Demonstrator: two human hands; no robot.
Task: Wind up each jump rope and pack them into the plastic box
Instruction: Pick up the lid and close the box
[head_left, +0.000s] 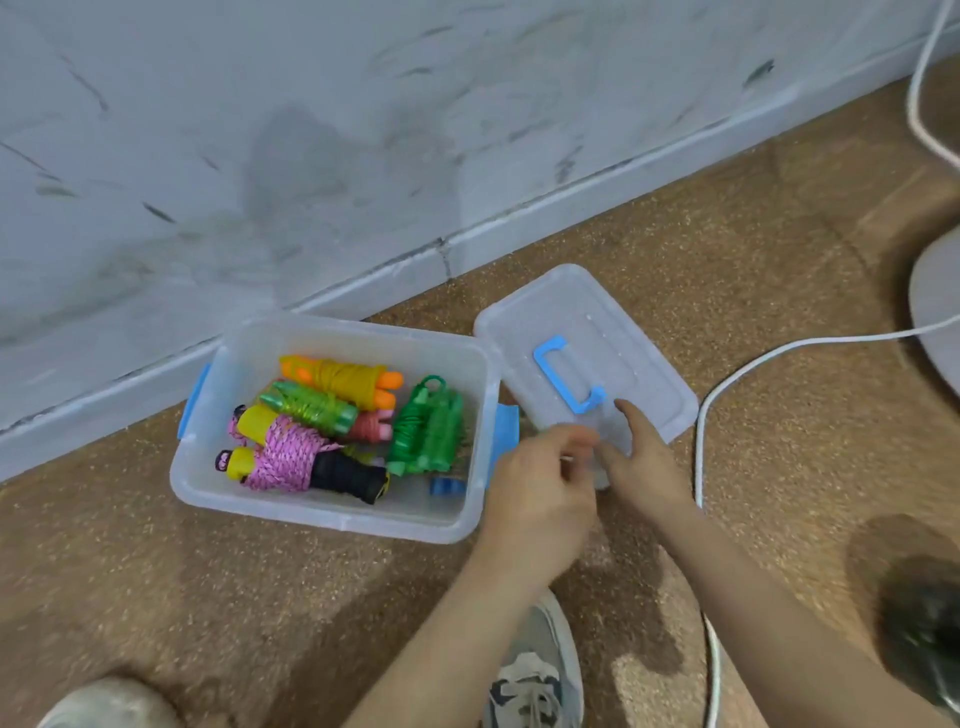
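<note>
Jump ropes (322, 415), wound into tight bundles, packed in the plastic box (322, 512) just left of the left grip (540, 499). Farthest from the grips, an orange-handled bundle (343, 382) wrapped in yellow cord. Nearer, a green-handled bundle (296, 402) lying across a reddish bundle (371, 426). Along the box's near wall, a pink-corded bundle (291, 460) with yellow and black handles. Closest to the left grip, a green bundle (428, 431), and just below it a small blue piece (447, 486) on the box bottom. Blue latch (506, 426) on the box's short side, right beside the left grip.

Lid (587, 322) off the box, flat on the floor (260, 597), reaching away beyond both grips, blue handle (569, 374) on top, near corner tucked under the two grips.

Left grip: fingers curled, tips at the lid's near edge, blurred. Cannot tell whether clasping the lid or merely touching it.

Right grip (649, 462): spread wide on the lid, forefinger straight and just short of the blue handle, thumb angled toward the left grip, nothing clasped.

Right of the right grip, a white cable (727, 384) curving over the floor. Under the left forearm, a grey shoe (540, 670). Beyond the box, a marbled wall (208, 156).
</note>
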